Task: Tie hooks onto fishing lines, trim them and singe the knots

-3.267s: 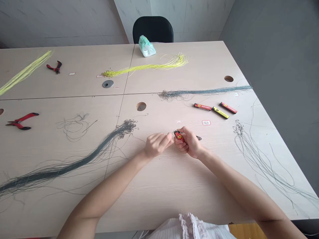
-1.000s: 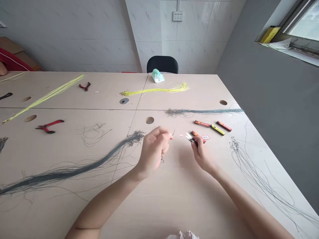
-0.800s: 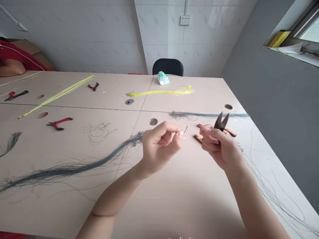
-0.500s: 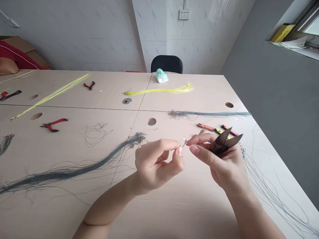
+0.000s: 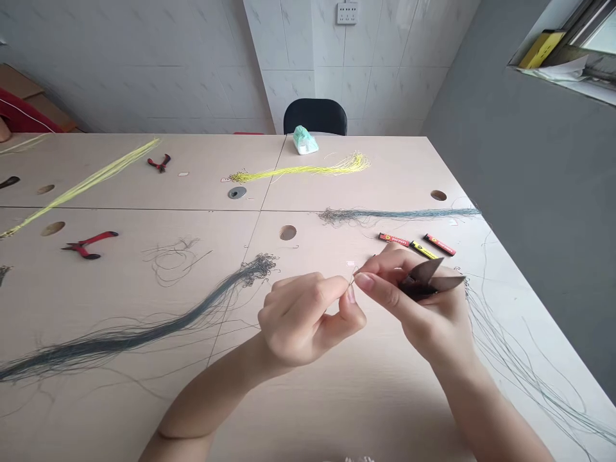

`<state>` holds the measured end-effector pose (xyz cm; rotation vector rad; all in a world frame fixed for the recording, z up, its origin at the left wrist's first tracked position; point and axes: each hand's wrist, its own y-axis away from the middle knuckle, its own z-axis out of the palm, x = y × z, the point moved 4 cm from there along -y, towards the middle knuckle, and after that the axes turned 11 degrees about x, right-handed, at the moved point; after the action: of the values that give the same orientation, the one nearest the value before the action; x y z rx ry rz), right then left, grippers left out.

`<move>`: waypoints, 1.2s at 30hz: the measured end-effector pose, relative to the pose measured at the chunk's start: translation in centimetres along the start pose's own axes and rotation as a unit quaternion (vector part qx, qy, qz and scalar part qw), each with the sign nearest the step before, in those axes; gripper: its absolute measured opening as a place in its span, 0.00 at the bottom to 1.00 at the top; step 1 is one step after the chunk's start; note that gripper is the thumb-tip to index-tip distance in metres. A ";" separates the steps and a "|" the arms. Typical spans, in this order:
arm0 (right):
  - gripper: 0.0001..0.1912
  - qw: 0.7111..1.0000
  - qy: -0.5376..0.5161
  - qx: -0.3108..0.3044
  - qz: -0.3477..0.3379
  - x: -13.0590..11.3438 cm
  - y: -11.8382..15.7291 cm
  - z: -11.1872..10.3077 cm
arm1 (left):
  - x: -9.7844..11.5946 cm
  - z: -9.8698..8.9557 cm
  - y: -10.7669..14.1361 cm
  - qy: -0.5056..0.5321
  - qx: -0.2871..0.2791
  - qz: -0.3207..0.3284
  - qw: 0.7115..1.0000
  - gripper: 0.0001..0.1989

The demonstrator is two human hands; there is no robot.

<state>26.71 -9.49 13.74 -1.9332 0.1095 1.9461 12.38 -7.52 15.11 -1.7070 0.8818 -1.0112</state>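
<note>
My left hand (image 5: 305, 321) pinches a small fishing hook (image 5: 353, 280) on a thin line between thumb and forefinger. My right hand (image 5: 423, 308) is shut on a pair of dark steel thread snips (image 5: 426, 280), whose open blades point to the right. The fingertips of my right hand sit just beside the hook, almost touching my left fingers. The line is too fine to follow beyond my fingers.
Grey-green line bundles with tangled hooks (image 5: 144, 330) lie left and behind; more line (image 5: 514, 359) trails right. Also present: a yellow bundle (image 5: 298, 171), red-handled pliers (image 5: 89, 244), lighters (image 5: 423, 245), table holes (image 5: 287, 232), and a co-worker's red sleeve (image 5: 19, 112).
My hands have come closer together around the hook. Earlier my right hand held a red lighter; it now holds the snips, and their blades have turned from upright to pointing right.
</note>
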 end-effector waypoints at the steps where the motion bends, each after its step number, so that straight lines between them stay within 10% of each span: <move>1: 0.06 1.000 -0.005 -0.004 -0.003 0.0 -0.1 0.0 | 0.0 0.0 0.0 -0.011 0.002 0.006 1.000 0.08; 12: 0.08 0.966 -0.160 -0.056 0.197 1.9 -1.3 0.5 | -0.4 0.3 0.3 -0.033 0.034 -0.008 0.999 0.07; 23: 0.07 1.000 -0.006 -0.001 -0.002 2.1 -1.6 0.5 | -1.8 1.9 0.9 -0.034 0.044 0.001 0.998 0.08; 32: 0.08 0.981 -0.102 -0.001 0.166 5.5 -3.7 0.2 | -3.7 3.5 1.6 -0.025 0.050 0.011 0.998 0.09; 36: 0.09 0.991 -0.054 0.001 0.119 5.9 -4.1 0.3 | -4.5 4.1 2.0 -0.020 0.037 -0.005 0.999 0.09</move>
<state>27.97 -4.37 8.85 -1.8810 0.3251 2.1981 14.07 -2.76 11.23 -1.6651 0.8013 -1.0006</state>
